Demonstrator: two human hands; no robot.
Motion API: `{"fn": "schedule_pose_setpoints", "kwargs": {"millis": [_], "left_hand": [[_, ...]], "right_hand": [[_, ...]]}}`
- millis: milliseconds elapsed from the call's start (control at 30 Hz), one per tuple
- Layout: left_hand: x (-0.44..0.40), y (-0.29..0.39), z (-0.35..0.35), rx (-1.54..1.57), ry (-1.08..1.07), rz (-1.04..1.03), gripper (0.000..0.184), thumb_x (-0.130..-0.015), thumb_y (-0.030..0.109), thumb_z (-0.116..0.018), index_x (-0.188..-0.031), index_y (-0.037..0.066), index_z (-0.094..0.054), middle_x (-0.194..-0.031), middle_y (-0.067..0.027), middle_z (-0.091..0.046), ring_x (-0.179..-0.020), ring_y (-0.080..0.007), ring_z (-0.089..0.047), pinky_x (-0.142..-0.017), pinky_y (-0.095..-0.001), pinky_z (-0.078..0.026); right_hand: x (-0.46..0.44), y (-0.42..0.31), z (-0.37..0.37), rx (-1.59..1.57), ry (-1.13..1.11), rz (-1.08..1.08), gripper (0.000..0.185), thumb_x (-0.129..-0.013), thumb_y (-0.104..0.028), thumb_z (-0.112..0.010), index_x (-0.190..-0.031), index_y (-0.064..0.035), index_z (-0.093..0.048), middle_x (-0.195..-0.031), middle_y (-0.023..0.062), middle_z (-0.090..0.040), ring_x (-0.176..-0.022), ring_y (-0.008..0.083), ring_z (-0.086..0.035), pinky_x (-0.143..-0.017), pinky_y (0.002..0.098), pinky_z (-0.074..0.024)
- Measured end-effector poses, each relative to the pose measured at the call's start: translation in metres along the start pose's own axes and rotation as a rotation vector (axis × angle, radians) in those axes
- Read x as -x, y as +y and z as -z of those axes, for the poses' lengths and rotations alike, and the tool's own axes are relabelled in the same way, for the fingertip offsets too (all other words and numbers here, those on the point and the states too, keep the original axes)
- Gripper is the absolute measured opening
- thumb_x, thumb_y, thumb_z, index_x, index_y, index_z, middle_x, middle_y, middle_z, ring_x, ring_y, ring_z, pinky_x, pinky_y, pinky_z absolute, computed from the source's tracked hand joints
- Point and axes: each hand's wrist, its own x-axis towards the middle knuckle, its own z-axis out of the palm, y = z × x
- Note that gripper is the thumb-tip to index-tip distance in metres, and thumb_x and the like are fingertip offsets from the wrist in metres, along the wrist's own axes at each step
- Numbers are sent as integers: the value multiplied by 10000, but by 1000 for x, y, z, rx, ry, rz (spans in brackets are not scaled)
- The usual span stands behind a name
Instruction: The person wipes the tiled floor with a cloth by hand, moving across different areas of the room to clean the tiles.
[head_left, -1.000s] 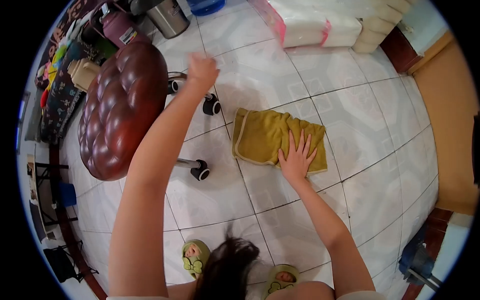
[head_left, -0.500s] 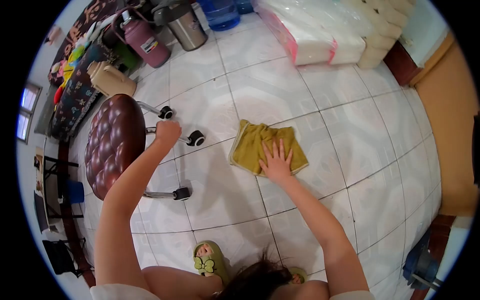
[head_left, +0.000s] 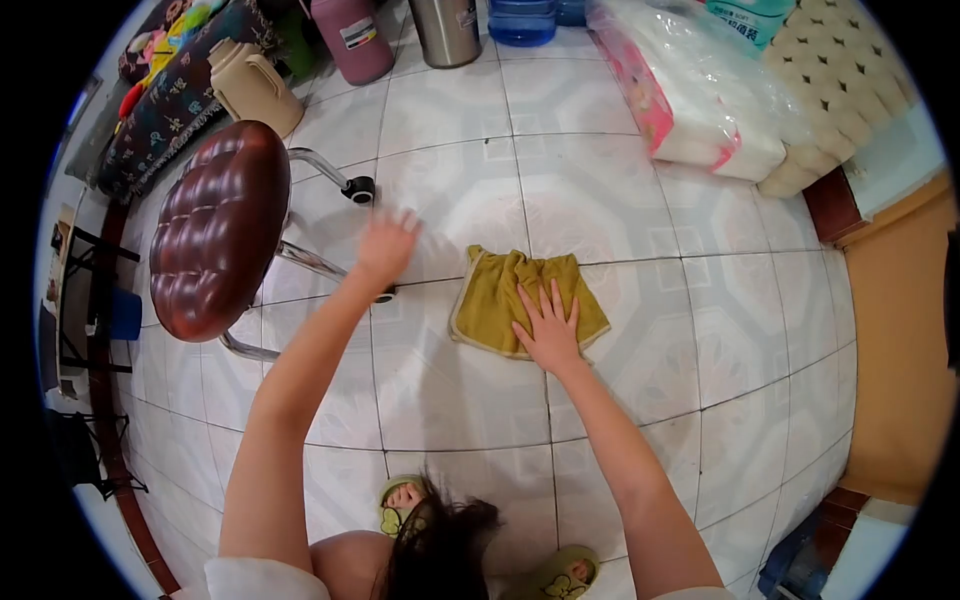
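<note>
My right hand [head_left: 548, 325] lies flat with fingers spread on a mustard-yellow cloth [head_left: 490, 300] with a pale edge, which rests rumpled on the tiled floor. My left hand [head_left: 388, 245] hovers to the left of the cloth, beside the stool's legs, and motion smears its fingers. Partly behind that hand and wrist is a caster [head_left: 384, 294]. The stool has a brown tufted seat [head_left: 220, 230], standing tilted on its side, and chrome legs. Another caster [head_left: 358, 190] shows farther off.
At the back stand a beige jug [head_left: 255, 90], a pink flask [head_left: 352, 40], a steel flask [head_left: 446, 30] and a blue water bottle [head_left: 522, 22]. Plastic-wrapped white packs [head_left: 710, 110] lie back right, beside a beige tufted piece [head_left: 840, 90]. Green slippers [head_left: 565, 572] are on my feet.
My left hand has come off the stool's leg and moved right. The stool has turned, its seat now farther from my hand. The view has shifted; my right hand stays on the cloth.
</note>
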Motion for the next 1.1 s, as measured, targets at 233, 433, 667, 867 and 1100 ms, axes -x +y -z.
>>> {"fn": "schedule_pose_setpoints", "kwargs": {"millis": [233,433,667,867,1100], "left_hand": [[4,131,-47,562,283,-180,435,-738,39,-594,-1157,-15,-493,-1256,-184,-497,-1132,-382,-469,-905,-403,-474],[-5,125,-42,581,50,56,542,-679,69,-672,-1179,-4,-476,-1212,-215,-485,-1102,-399,-459,-902,-405,-456],[77,111,-75,410,206,-19,645,-720,82,-639,-1312,-25,-408,-1400,-267,-321,-1297,-441,-322,-1033,-480,-364],[58,108,-59,664,102,275,702,-792,193,-528,-1437,17,-315,-1523,-269,-142,-1416,-437,-113,-1107,-573,-175],[-6,61,-63,718,90,360,696,-774,216,-473,-1459,206,-350,-1564,-95,-182,-1438,-292,-159,-1126,-538,-160]], "right_hand": [[-6,5,10,58,-76,-40,636,-934,-495,-437,-1497,-298,-216,-1553,78,-208,-1449,280,-98,-1097,636,-41],[-36,27,26,43,26,-301,655,-922,-485,-467,-1498,-297,-216,-1566,82,-157,-1451,302,-64,-1072,680,-25],[-20,-61,0,32,-76,-318,722,-878,-469,-547,-1499,-294,-224,-1577,124,-54,-1435,408,28,-1033,727,-29],[-48,-87,-8,-18,-130,-299,748,-845,-461,-593,-1491,-318,-245,-1583,105,-42,-1437,403,24,-1010,754,-32],[-119,-67,20,60,-184,-256,838,-741,-570,-661,-1461,-428,-256,-1588,60,-58,-1442,379,0,-997,773,-47]]}}
